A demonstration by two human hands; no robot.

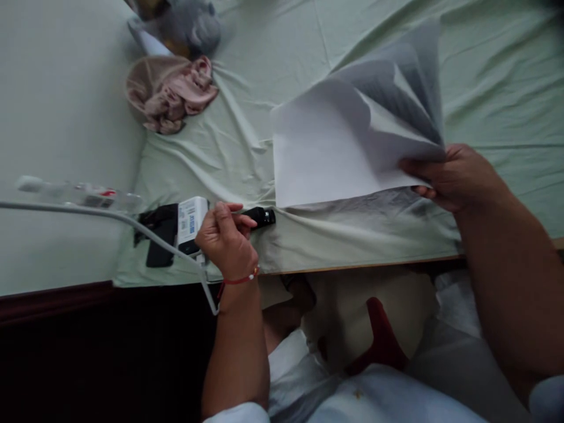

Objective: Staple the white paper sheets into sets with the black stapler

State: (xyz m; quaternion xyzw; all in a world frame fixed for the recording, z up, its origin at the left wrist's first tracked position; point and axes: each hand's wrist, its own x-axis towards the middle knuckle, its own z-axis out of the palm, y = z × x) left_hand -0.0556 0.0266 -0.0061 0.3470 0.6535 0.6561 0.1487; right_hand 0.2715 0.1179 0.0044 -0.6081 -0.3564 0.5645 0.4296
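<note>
My right hand (458,176) grips a sheaf of papers (326,141) by its lower right corner, thumb on top. The sheets fan apart at the top right, with print on some inner pages and a plain white side facing me. My left hand (229,238), a red string bracelet at its wrist, has its fingers curled at a short black object (264,217) with a shiny end. Part of this object is hidden by the fingers, and its kind is unclear. Just left of that hand are a white box-like device (191,220) with a printed label and a dark phone (159,252).
A pale green sheet (247,170) covers the bed-like surface. A pink cloth (176,97) lies at the far left, with a grey bundle behind it. A clear bottle (83,194) lies by the wall. A grey cable (132,222) crosses the left side. Below is a red object (381,341).
</note>
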